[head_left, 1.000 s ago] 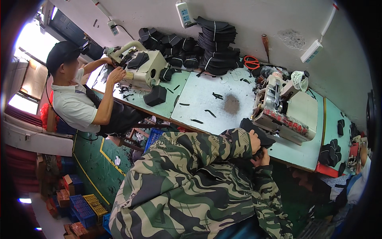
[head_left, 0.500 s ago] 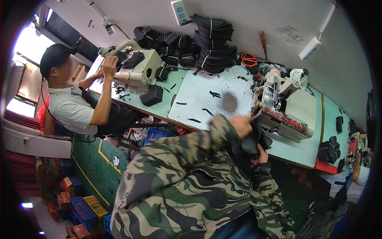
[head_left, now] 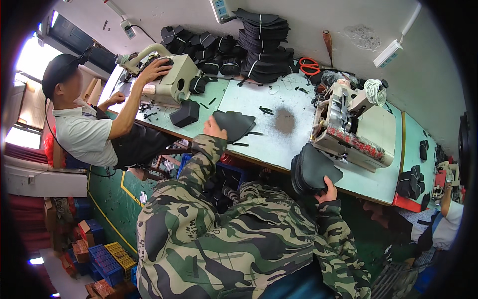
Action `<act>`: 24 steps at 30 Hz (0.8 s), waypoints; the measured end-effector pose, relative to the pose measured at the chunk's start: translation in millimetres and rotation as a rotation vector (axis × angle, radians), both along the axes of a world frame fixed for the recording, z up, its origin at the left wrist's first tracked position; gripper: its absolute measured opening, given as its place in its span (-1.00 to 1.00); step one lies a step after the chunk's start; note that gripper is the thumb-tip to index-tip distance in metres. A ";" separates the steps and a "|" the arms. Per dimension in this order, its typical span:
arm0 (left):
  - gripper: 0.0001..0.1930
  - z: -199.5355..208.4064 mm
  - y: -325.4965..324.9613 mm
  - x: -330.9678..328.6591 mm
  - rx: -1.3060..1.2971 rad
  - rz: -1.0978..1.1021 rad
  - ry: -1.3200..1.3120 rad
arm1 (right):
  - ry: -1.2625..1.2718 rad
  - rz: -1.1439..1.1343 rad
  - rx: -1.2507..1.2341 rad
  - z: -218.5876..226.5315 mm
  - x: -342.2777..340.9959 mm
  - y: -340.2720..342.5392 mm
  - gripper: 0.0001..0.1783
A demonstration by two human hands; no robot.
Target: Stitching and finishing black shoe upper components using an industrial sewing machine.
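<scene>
My left hand is over the front edge of the pale table, closed on the near left edge of a flat black fan-shaped piece. Thin dark scraps lie beside that piece. At the right, my right hand grips the lower right edge of a thick stack of similar black pieces. The stack is tilted at the table's front edge, just in front of a sewing machine. My right thumb lies on its top piece, and the fingers underneath are partly hidden.
Tall black stacks stand against the wall, with orange-handled scissors beside them. At the left a person works at another machine. A blue crate sits below the table edge. Another person's arm shows far right.
My left hand has moved left from the stack to the table, carrying a black piece. My right hand still holds the stack. The other person's hand has moved onto the top of their machine.
</scene>
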State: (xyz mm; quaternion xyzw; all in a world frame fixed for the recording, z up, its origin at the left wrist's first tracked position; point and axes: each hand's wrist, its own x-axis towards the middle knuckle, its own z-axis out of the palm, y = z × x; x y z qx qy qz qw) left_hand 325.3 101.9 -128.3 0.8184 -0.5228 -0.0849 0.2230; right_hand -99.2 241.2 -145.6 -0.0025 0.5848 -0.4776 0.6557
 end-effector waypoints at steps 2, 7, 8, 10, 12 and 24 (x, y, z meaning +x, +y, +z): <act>-0.55 18.2 6.0 -27.1 -0.004 -0.321 -0.022 | 0.009 0.026 0.002 4.2 4.4 -3.8 -0.43; -0.37 47.0 62.7 -207.0 -0.202 -1.085 0.121 | -0.062 -0.019 -0.110 -11.5 4.5 -4.6 -0.57; -0.34 58.4 70.1 -229.1 -0.198 -1.171 0.051 | -0.025 -0.019 -0.130 -18.1 3.5 -5.8 -0.50; -0.30 65.8 80.2 -257.4 -0.186 -1.250 -0.021 | 0.025 -0.022 -0.187 -30.4 2.9 -4.9 -0.43; -0.27 54.2 78.8 -268.5 0.116 -1.328 -0.213 | 0.017 0.018 -0.113 -17.8 3.1 -4.5 -0.43; -0.63 32.7 50.7 -272.8 0.250 -1.349 -0.086 | -0.202 0.101 -0.208 -14.5 -15.9 14.9 -0.57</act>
